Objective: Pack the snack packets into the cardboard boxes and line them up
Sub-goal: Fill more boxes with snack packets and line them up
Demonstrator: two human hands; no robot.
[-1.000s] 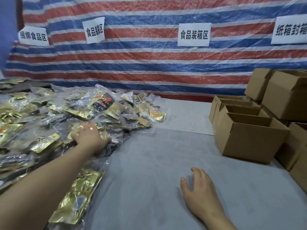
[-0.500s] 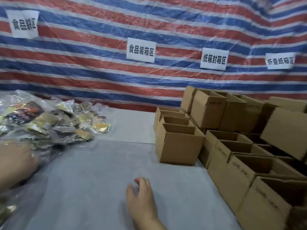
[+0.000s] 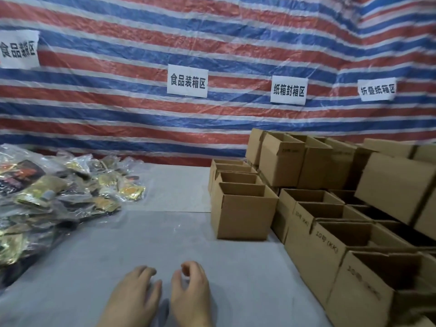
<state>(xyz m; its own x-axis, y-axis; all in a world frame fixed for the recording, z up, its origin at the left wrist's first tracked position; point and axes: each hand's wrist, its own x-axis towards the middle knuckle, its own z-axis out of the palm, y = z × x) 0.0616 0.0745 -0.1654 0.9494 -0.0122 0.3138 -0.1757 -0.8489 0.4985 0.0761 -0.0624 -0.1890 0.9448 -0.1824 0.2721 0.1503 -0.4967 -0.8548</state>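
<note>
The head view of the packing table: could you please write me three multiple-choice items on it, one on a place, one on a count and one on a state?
1. Where does the pile of snack packets lie?
A. on the left of the table
B. inside the boxes
C. on the right, behind the boxes

2. How many white paper signs hang on the striped tarp?
A. two
B. four
C. six

3. What do the left hand and right hand hold?
A. a packet each
B. one box between them
C. nothing

Answers:
1 A: the packets are heaped at the left edge, apart from the cardboard boxes.
2 B: four signs show along the tarp.
3 C: both hands are over the grey table, empty.
</note>
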